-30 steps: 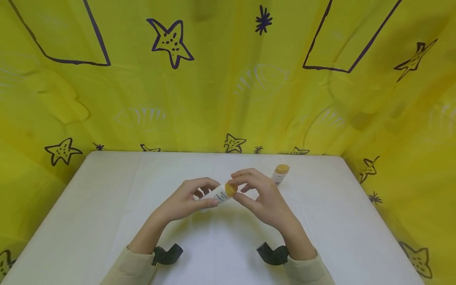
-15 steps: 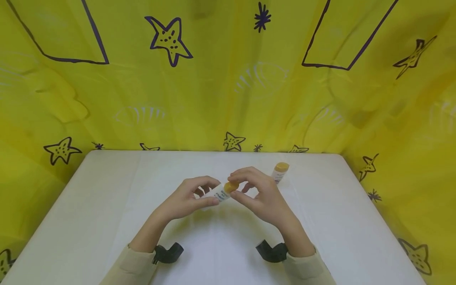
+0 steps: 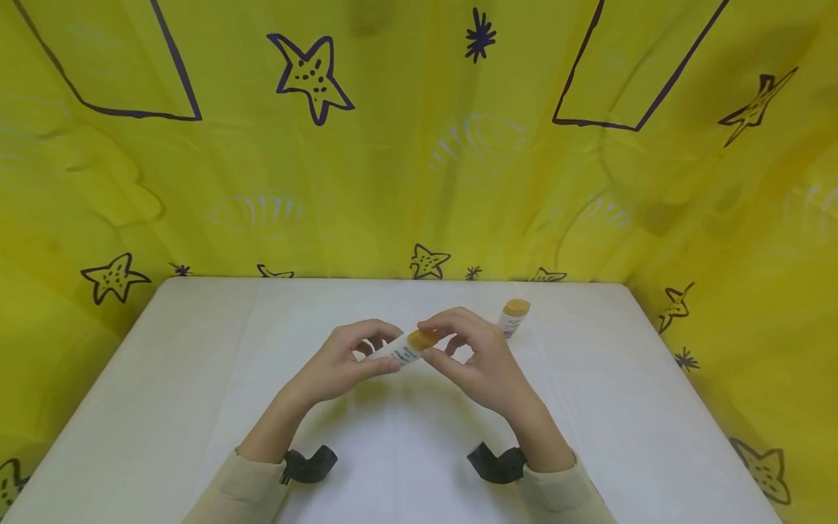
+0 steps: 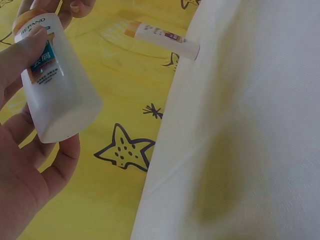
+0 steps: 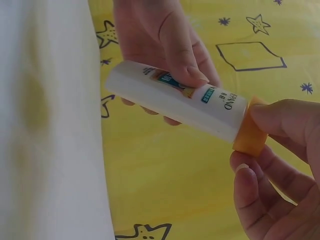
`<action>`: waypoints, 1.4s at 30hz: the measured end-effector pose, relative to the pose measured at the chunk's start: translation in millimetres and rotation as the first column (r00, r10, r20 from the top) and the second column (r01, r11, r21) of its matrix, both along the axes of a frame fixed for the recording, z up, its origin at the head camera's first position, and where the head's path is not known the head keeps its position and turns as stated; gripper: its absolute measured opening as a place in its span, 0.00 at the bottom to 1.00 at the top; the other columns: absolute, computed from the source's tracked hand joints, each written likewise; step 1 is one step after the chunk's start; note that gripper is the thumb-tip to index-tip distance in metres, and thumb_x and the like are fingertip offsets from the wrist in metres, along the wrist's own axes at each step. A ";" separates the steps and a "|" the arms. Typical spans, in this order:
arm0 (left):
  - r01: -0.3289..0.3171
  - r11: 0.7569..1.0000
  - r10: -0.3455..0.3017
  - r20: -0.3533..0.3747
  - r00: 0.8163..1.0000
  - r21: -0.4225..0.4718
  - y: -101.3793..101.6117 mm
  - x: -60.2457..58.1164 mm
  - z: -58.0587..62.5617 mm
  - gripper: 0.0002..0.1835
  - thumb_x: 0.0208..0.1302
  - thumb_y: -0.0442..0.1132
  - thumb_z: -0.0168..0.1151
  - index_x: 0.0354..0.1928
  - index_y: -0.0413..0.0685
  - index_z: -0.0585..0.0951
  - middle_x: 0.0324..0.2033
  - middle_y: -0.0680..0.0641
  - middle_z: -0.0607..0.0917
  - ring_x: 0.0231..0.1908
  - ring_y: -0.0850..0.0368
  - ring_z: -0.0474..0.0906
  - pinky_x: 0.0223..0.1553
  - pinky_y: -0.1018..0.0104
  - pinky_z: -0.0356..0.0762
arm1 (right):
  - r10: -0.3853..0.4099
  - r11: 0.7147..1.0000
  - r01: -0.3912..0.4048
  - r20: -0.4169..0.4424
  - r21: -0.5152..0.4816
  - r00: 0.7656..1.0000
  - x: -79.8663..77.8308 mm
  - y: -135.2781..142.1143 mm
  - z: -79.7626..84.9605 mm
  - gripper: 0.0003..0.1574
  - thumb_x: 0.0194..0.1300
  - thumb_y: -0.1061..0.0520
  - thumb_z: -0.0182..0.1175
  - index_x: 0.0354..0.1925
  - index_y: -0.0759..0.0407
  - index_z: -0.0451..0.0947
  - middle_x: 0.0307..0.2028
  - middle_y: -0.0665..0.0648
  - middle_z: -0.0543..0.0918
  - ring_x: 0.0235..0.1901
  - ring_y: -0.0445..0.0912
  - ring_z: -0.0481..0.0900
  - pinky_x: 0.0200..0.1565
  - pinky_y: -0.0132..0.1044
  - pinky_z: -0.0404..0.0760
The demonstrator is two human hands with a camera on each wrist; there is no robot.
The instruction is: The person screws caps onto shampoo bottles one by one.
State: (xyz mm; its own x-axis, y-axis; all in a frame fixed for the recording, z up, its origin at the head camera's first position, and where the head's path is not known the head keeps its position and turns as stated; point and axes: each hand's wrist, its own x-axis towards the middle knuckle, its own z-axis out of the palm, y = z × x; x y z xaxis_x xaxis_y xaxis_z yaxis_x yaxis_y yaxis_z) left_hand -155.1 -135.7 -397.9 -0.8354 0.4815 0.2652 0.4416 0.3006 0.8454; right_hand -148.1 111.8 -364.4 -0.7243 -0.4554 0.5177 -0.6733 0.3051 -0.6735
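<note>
A white shampoo bottle [image 3: 404,352] with an orange cap [image 5: 252,132] is held tilted above the table, cap end up and to the right in the head view. My left hand [image 3: 343,364] grips its body, thumb across the blue and orange label [image 4: 44,60] in the left wrist view. Thumb and fingers of my right hand [image 3: 481,360] pinch the cap, which sits on the bottle. Part of the cap is hidden behind those fingers. Beyond my right hand, a second white bottle [image 3: 513,320] with an orange cap stands upright on the table.
The table [image 3: 196,407] has a white cover. Behind and beside it hangs a yellow cloth [image 3: 386,167] printed with starfish. Each wrist carries a black camera mount, one on the left [image 3: 310,464] and one on the right [image 3: 496,463].
The right fingers have come in over the cap, which was more exposed a second ago, and now pinch it. The held bottle has turned slightly, and its cap end has shifted a little left.
</note>
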 end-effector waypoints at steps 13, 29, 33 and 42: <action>-0.003 1.000 0.004 -0.082 0.997 0.013 1.8 -1.0 -3.2 0.13 0.62 0.45 0.71 0.49 0.60 0.83 0.44 0.58 0.85 0.39 0.57 0.77 0.40 0.63 0.79 | -0.050 0.998 0.051 0.056 -0.024 0.997 1.9 -2.3 -3.9 0.19 0.61 0.58 0.71 0.51 0.53 0.82 0.40 0.48 0.83 0.34 0.41 0.81 0.36 0.33 0.83; 0.087 0.996 -0.087 0.023 0.996 0.014 -2.2 -2.8 -6.0 0.13 0.68 0.41 0.64 0.53 0.59 0.82 0.43 0.58 0.85 0.43 0.56 0.79 0.45 0.56 0.80 | 0.067 0.997 -0.064 -0.052 0.050 0.996 0.0 8.3 2.3 0.23 0.57 0.68 0.71 0.50 0.52 0.84 0.55 0.52 0.81 0.45 0.43 0.82 0.40 0.35 0.83; 0.139 0.990 -0.141 0.063 0.988 0.035 -3.6 -2.7 -6.7 0.13 0.70 0.39 0.61 0.54 0.58 0.81 0.42 0.55 0.85 0.42 0.54 0.79 0.42 0.57 0.79 | 0.091 0.995 -0.089 -0.064 0.038 0.994 -0.5 9.9 2.2 0.21 0.57 0.67 0.71 0.49 0.53 0.85 0.56 0.56 0.82 0.42 0.44 0.84 0.39 0.34 0.84; 0.218 0.970 -0.234 0.168 0.958 0.108 -4.8 -0.3 -3.9 0.12 0.71 0.38 0.60 0.54 0.53 0.81 0.39 0.47 0.83 0.38 0.51 0.78 0.31 0.59 0.82 | 0.109 0.993 -0.108 -0.036 0.043 0.993 -0.8 10.5 3.3 0.20 0.57 0.61 0.73 0.49 0.51 0.85 0.56 0.52 0.83 0.51 0.43 0.83 0.48 0.35 0.82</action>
